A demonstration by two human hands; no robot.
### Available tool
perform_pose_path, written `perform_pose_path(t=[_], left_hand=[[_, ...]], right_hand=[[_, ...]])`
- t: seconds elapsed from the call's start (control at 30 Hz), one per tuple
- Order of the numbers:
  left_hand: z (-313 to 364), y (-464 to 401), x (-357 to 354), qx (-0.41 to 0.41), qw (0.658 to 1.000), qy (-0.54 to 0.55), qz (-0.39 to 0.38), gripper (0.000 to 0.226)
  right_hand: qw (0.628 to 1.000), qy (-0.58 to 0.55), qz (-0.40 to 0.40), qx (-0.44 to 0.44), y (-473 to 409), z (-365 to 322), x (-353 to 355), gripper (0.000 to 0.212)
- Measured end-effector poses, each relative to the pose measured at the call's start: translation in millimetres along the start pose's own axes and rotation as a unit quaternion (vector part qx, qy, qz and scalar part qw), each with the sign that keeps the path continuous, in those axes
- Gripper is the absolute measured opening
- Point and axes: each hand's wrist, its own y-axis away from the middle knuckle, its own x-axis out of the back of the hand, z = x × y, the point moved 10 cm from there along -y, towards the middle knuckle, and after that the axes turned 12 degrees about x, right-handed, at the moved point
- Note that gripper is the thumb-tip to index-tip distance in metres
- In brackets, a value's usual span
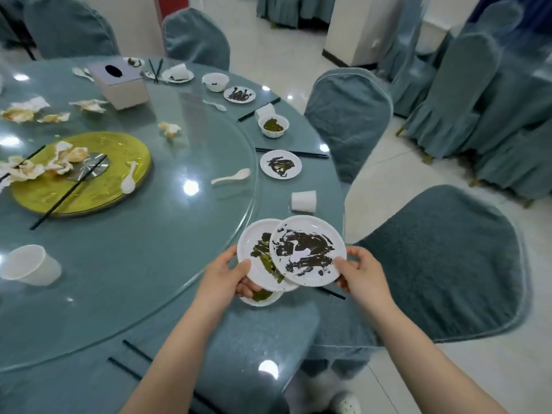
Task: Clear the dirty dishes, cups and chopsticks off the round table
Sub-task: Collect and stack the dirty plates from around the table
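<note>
My left hand grips a white plate smeared with green sauce, over the table's near right edge. My right hand holds a second white plate with dark smears, which overlaps the first plate from the right. Under both, a bowl with green residue shows partly. Farther along the edge lie a tipped white cup, a dirty plate, black chopsticks, a bowl of green sauce and another smeared plate.
The glass turntable carries a white cup, spoons, crumpled napkins, a yellow disc and a tissue box. Chopsticks lie at the near edge. Covered chairs ring the table.
</note>
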Motion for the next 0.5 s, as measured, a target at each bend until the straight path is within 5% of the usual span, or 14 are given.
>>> perform_pose_path(t=[0.27,0.5], left_hand=[[31.2,10.1,-100.9,-0.044,0.994,-0.069,-0.067,0.029],[40.3,32.9,-253.4,-0.067,0.977,-0.108,-0.170,0.026]], right_hand=[[0.999,-0.022,-0.030,0.017,1.3,-6.0,55.2,0.024],[0.998,0.012,0.015,0.053,8.2,-7.3,193.9,0.035]])
